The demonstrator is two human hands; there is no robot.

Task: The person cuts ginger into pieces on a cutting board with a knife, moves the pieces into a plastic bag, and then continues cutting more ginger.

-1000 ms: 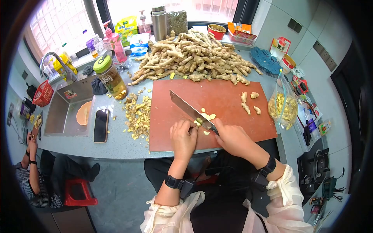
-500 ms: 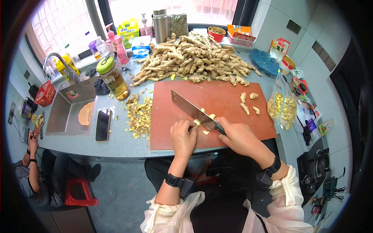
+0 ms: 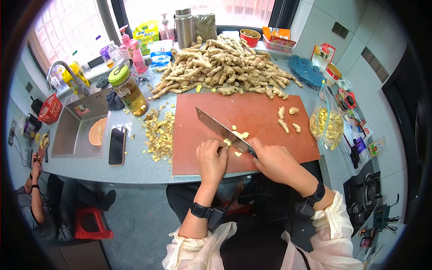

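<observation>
My right hand (image 3: 271,155) is closed round the dark handle of a cleaver (image 3: 219,128), whose broad blade slants up to the left over the reddish-brown cutting board (image 3: 202,108). My left hand (image 3: 211,157) is closed on a small piece of ginger (image 3: 228,142) at the near side of the blade. Several pale ginger slices (image 3: 243,134) lie just beyond the blade, and another is on the near side. A few knobs of ginger (image 3: 282,120) rest on the board's right part. Behind the board rises a large heap of whole ginger (image 3: 225,67).
Ginger scraps (image 3: 159,139) lie left of the board, near a phone (image 3: 117,146) and a green-lidded jar (image 3: 129,92). A zip bag of cut ginger (image 3: 327,121) stands right. At far left are the sink (image 3: 74,135) and a seated person (image 3: 38,202).
The cleaver has shifted slightly and more slices show beyond its blade. My left hand stays on the ginger piece. The whole view has moved a little.
</observation>
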